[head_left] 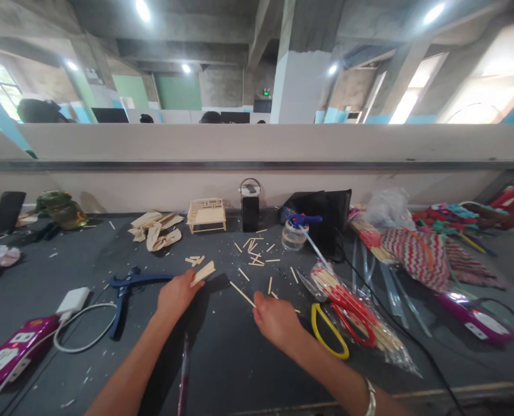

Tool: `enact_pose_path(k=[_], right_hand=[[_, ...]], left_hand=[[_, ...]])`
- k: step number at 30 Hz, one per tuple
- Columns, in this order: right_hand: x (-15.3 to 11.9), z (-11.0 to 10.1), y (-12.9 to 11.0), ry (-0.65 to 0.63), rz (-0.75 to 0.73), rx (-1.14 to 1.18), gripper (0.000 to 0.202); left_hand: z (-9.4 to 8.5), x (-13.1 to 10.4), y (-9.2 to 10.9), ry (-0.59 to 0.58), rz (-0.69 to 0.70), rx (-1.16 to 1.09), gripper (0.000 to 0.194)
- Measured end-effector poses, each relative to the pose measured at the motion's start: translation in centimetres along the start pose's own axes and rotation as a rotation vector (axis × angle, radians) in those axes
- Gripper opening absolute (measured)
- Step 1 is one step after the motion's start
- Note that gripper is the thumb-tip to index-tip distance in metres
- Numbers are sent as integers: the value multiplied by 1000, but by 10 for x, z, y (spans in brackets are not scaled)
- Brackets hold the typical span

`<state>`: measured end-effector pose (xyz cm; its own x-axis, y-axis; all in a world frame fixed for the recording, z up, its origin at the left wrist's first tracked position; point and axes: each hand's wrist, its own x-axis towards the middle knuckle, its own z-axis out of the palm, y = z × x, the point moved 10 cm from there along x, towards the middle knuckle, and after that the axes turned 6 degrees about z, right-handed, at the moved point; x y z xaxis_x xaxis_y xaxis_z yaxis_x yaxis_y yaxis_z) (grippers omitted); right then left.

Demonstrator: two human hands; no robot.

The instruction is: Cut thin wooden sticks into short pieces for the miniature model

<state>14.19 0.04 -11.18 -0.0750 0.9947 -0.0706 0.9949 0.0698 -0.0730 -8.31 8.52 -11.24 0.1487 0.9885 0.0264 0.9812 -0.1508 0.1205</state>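
My left hand (179,296) is closed on a small bundle of pale wooden sticks (204,273), held just above the dark table. Pinched in my right hand (278,318) is one thin wooden stick (242,293), its free end pointing up and left. Several short cut sticks (253,254) lie scattered beyond both hands, and a small pile of stick pieces (195,260) is near my left fingers. Farther back stands a little wooden model bed (206,215) built of sticks. A blue ratchet cutter (125,286) lies left of my left hand.
Scissors with red and yellow handles (330,335) and a plastic bag of red-tipped sticks (361,312) lie on the right. A glue gun (301,219) rests on a clear jar (292,238). A phone (250,214) stands at the back. Purple power strips (17,349) trail cables.
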Motion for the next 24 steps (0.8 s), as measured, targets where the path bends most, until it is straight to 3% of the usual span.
enact_pose_path(k=[3,9,16,24], right_hand=[[-4,10,-5,22,-14,-19,19],[-8,-6,1,180,-49,-52,22],[-11,-3,7,179,-39,12,21],[-8,-5,6,197,-86,-37,24]], left_hand=[[3,-7,13,-3,57,57,40],[0,-11,26,51,155,119,41],[-14,-15,33,173,196,160,38],[-14,-11,29,204,211,95,48]])
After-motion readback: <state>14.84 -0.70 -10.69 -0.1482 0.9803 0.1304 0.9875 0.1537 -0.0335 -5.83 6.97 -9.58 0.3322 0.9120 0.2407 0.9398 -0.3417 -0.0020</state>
